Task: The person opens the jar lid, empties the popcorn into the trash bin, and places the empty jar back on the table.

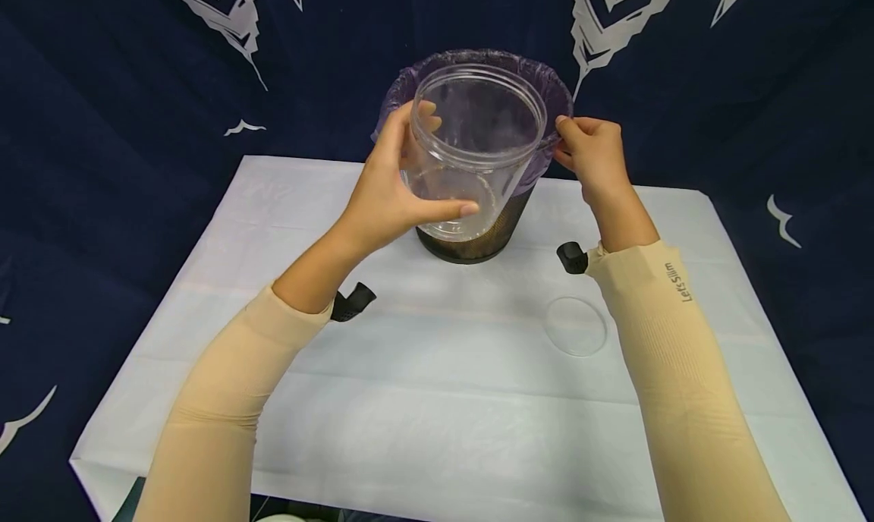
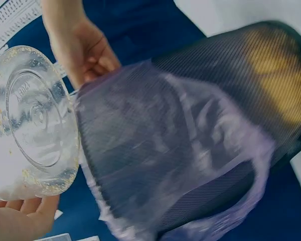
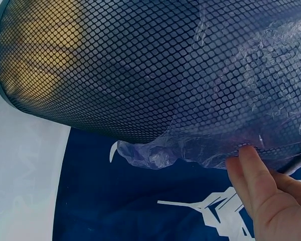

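My left hand (image 1: pixel 389 188) grips a clear plastic jar (image 1: pixel 495 188) round its side, thumb across the front and fingers behind. The jar is in front of and partly over a dark mesh bin (image 1: pixel 505 230). In the left wrist view, small yellow crumbs cling to the jar's base (image 2: pixel 40 118). A thin purple bag (image 1: pixel 556 97) lines the bin and folds down over its outside. At the bin's right rim, my right hand (image 1: pixel 595 154) pinches the rim and bag between thumb and fingers. Something yellow (image 3: pixel 45 45) shows through the mesh at the bin's bottom.
On the white-covered table (image 1: pixel 410 431), a thin clear round piece (image 1: pixel 605 332) lies near my right forearm; whether it is a lid or a ring I cannot tell. A dark blue patterned cloth (image 1: pixel 123 74) hangs behind the table, close to the bin.
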Demonstrator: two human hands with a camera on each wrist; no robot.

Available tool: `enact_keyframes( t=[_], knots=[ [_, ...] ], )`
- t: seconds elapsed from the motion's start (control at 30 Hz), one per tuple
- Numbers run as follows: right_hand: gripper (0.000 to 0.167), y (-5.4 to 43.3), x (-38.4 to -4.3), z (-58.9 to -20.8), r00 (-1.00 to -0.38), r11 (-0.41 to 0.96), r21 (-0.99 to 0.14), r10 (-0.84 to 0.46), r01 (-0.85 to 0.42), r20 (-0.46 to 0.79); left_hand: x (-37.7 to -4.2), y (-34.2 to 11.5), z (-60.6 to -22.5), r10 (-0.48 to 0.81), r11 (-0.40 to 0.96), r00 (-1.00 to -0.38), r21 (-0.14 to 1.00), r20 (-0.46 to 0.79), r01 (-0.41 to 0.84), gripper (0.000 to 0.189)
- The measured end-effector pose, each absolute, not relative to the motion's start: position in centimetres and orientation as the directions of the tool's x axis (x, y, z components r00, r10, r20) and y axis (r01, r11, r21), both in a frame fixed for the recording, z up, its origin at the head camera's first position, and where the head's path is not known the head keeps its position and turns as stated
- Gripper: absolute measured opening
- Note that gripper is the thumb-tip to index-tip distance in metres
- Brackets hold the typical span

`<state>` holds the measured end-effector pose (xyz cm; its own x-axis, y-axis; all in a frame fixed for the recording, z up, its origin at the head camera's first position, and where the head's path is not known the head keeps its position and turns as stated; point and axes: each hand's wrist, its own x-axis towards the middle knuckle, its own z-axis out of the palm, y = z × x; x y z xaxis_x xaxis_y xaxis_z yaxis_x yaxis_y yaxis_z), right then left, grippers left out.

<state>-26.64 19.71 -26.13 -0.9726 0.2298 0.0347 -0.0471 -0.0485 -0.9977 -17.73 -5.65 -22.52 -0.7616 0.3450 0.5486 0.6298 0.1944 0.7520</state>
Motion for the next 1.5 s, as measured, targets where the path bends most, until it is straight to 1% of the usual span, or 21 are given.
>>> enact_keyframes(
  t=[0.1,0.17,0.37,0.6,0.7,0.8,0.9,1.0,1.17,1.27,1.43,1.5],
  knots=[
    [0.028,19.7,-26.6,-26.1,-0.973,-0.041,-0.998,0.229,-0.047,0.036,-17.7,-5.6,-24.0,0.34,0.177,-0.773,0.771,0.535,0.612,0.091],
    [0.031,19.7,-26.6,-26.0,-0.972,-0.04,-0.998,0.231,-0.045,0.035,-18.0,-5.5,-25.4,0.336,0.167,-0.779,0.78,0.53,0.603,0.093],
    [0.026,19.7,-26.6,-26.0,-0.971,-0.049,-0.998,0.239,-0.039,0.027,-19.5,-5.4,-30.6,0.319,0.185,-0.809,0.805,0.493,0.563,0.096],
    [0.027,19.7,-26.5,-26.1,-0.973,-0.053,-0.998,0.231,-0.03,0.017,-19.3,-5.0,-35.8,0.297,0.206,-0.853,0.843,0.43,0.497,0.1],
    [0.02,19.7,-26.5,-26.1,-0.973,-0.059,-0.998,0.229,-0.035,0.021,-19.2,-4.8,-37.5,0.283,0.235,-0.881,0.863,0.38,0.448,0.102],
    [0.018,19.7,-26.5,-26.2,-0.974,-0.062,-0.997,0.227,-0.04,0.025,-19.1,-4.7,-38.9,0.28,0.247,-0.899,0.879,0.338,0.408,0.104],
    [0.024,19.7,-26.5,-26.2,-0.974,-0.061,-0.997,0.225,-0.042,0.028,-19.1,-4.6,-40.3,0.279,0.251,-0.908,0.889,0.312,0.382,0.104],
    [0.03,19.6,-26.5,-26.2,-0.974,-0.055,-0.998,0.225,-0.04,0.027,-19.2,-4.4,-41.7,0.278,0.258,-0.907,0.884,0.318,0.389,0.103],
    [0.032,19.6,-26.6,-26.3,-0.974,-0.043,-0.998,0.224,-0.039,0.029,-19.4,-4.2,-43.6,0.287,0.312,-0.897,0.853,0.336,0.419,0.103],
    [0.031,19.6,-26.6,-26.3,-0.974,-0.041,-0.998,0.224,-0.04,0.03,-19.5,-4.0,-44.2,0.304,0.345,-0.899,0.844,0.314,0.411,0.103],
    [0.018,19.7,-26.5,-26.2,-0.973,-0.046,-0.998,0.23,-0.037,0.026,-19.7,-3.7,-44.7,0.343,0.355,-0.899,0.849,0.272,0.392,0.102],
    [0.017,19.7,-26.5,-26.1,-0.973,-0.047,-0.998,0.229,-0.035,0.023,-19.8,-3.7,-44.7,0.356,0.364,-0.901,0.852,0.247,0.377,0.103]
  ],
)
